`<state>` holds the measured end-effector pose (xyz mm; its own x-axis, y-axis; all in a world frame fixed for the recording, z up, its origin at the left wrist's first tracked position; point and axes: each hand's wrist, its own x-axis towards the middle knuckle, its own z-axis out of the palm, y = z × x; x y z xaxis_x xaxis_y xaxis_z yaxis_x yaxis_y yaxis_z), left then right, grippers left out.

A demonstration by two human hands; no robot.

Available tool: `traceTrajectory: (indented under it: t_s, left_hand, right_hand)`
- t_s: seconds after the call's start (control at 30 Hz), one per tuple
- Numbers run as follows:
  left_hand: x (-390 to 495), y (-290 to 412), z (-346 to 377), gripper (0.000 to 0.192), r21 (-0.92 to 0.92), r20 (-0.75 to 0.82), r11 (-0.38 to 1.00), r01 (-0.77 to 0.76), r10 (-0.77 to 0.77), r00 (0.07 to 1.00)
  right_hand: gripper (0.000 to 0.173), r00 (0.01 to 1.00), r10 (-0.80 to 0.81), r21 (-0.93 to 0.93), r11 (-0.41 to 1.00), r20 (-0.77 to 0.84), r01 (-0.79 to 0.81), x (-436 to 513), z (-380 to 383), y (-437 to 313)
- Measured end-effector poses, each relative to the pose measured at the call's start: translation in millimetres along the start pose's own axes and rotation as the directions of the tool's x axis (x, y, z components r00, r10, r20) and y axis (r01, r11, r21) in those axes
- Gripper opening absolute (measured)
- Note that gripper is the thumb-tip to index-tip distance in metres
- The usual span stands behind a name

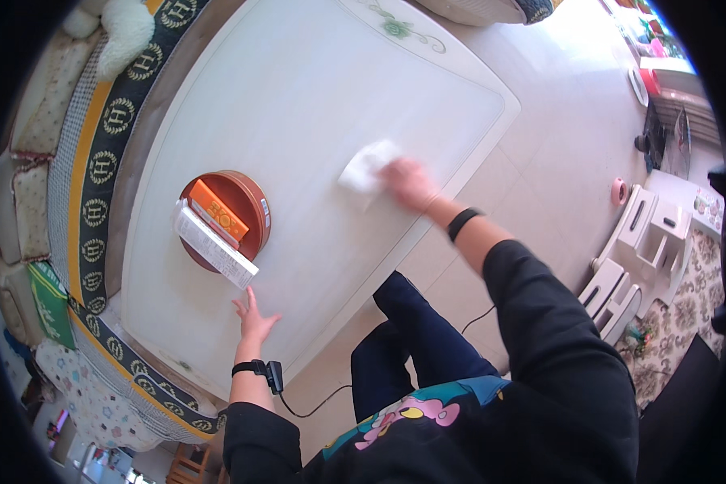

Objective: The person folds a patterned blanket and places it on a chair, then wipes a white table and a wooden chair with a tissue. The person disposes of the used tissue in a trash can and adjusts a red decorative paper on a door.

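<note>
My right hand (410, 184) is on a white cloth or tissue (366, 166) against the white table (314, 91); both are blurred. With fingers spread, my left hand (256, 317) is just below the lower end of a long white printed box (215, 245); whether a fingertip touches it I cannot tell. That box lies tilted across a round reddish-brown tin (260, 209), beside an orange box (219, 212) that leans inside the tin.
A sofa with a patterned black-and-gold cover (103, 169) runs along the table's left side. White drawer units (635, 224) and a pink roll (619, 191) are at the right. A black cable (317, 408) trails from my left wrist band.
</note>
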<state>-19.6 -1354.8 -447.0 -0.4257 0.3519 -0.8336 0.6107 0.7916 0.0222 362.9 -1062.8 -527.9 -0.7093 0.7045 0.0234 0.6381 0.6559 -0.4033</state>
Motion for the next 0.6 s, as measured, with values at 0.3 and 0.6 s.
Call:
traceTrajectory:
  t_s: [0.3, 0.6]
  left_hand:
    - [8, 7, 27, 0.109, -0.139, -0.194, 0.988, 0.06, -0.086, 0.977]
    - [-71, 179, 111, 0.089, -0.186, -0.358, 0.952, -0.244, 0.166, 0.919]
  right_hand:
    - [0.029, 0.616, 0.764, -0.277, 0.559, -0.194, -0.781, -14, -159, 186]
    - [0.033, 0.967, -0.245, 0.078, 0.968, 0.066, 0.24, 3, -67, 17]
